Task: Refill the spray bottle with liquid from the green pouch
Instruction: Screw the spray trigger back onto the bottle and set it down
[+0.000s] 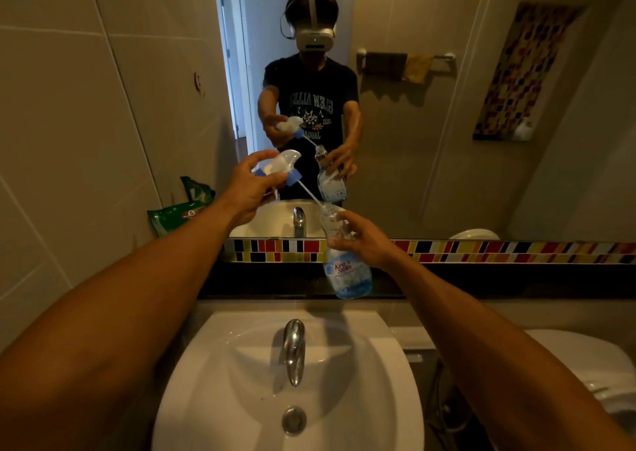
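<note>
My right hand [366,239] grips the neck of a clear spray bottle [347,275] with a blue label, held tilted above the counter behind the sink. My left hand [249,185] holds the white and blue trigger head [280,168], lifted up and to the left of the bottle. The head's thin dip tube [311,192] slants down, and its tip is still at the bottle's open mouth. The green pouch [179,209] stands against the left wall at the mirror's edge, untouched.
A white sink [220,375] with a chrome tap [294,350] lies directly below my arms. A dark counter ledge [481,285] and a coloured tile strip run under the mirror. A white toilet lid [585,357] is at the right.
</note>
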Tool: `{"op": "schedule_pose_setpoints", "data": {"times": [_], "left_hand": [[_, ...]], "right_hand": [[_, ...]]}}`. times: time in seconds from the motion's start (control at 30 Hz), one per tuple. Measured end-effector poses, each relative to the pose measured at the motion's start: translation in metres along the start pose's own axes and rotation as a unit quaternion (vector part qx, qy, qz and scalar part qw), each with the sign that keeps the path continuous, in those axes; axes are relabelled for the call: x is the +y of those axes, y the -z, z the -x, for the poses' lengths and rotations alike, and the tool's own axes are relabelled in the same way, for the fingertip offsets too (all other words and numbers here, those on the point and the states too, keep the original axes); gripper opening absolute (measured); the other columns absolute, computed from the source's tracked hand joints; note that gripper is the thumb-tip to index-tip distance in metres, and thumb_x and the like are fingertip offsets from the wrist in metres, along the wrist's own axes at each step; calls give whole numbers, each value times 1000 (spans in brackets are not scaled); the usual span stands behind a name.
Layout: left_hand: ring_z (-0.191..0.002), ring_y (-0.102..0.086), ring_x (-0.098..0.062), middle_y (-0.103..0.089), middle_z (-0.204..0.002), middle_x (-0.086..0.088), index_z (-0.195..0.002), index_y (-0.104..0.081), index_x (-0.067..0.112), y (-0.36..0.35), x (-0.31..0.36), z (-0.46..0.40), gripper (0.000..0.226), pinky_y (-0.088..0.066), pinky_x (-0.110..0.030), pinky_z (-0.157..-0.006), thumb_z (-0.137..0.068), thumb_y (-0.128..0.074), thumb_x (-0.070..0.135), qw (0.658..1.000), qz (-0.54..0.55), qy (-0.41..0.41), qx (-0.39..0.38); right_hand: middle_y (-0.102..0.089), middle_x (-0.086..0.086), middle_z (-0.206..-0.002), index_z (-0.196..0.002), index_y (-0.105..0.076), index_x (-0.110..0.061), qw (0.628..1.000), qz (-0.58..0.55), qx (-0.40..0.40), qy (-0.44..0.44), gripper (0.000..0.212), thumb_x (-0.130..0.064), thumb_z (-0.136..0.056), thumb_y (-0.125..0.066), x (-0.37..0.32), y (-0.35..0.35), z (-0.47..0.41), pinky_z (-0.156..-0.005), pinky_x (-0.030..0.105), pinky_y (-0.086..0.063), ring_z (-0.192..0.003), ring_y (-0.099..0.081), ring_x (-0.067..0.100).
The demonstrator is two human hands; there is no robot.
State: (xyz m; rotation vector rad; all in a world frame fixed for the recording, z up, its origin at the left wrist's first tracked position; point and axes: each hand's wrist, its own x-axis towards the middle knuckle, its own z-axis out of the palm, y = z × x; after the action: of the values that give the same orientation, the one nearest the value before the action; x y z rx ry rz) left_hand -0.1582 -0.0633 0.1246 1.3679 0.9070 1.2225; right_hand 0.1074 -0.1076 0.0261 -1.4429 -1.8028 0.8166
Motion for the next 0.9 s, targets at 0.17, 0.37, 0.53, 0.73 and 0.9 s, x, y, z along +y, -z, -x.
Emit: {"op": "schedule_pose_setpoints", "data": {"times": [0.17, 0.37, 0.53, 0.73, 0.9], "left_hand": [[-102, -68, -34, -50, -138, -16, -115, -68, 33, -14, -10, 3, 42, -59, -34, -70, -85, -76, 5, 999, -4, 22, -25], [-98, -65, -25, -60, -128, -15, -124, -66, 28, -21, -24, 8, 46, -57, -27, -68, -86, -74, 3, 999, -8, 20, -32], [-109, -64, -28, -63, -126, -14, -127, -64, 31, -20, -33, 13, 49, -56, -25, -70, -87, -73, 4, 998, -36, -1, -42], [-89, -69, -9, -65, -113, -4, -133, -55, 29, -25, -39, 23, 59, -54, -19, -65, -83, -78, 8, 994, -86, -63, -34], [-82, -71, -3, -62, -115, -6, -133, -48, 18, -28, -40, 23, 59, -55, -19, -69, -84, -77, 4, 987, -110, -119, -9]], "right_hand": [[-63, 7, -124, -141, -51, -35, 999, -25, -21, 1, 58, -33, -90, -78, -18, -6, -4, -91, 48, -62, -112, -66, 26], [-65, 7, -119, -139, -53, -36, 999, -30, -15, 10, 61, -39, -85, -81, -28, -19, -7, -90, 52, -62, -109, -67, 26], [-64, 0, -109, -141, -52, -29, 999, -34, -9, 8, 60, -35, -89, -80, -31, -28, -7, -82, 37, -62, -100, -67, 19], [-67, 5, -110, -139, -54, -29, 999, -48, -2, 7, 59, -36, -87, -81, -35, -39, -9, -81, 40, -64, -98, -71, 22], [-67, 4, -110, -141, -53, -27, 998, -58, 5, 11, 62, -38, -87, -80, -43, -40, -9, -80, 36, -62, -98, -70, 21]]}}
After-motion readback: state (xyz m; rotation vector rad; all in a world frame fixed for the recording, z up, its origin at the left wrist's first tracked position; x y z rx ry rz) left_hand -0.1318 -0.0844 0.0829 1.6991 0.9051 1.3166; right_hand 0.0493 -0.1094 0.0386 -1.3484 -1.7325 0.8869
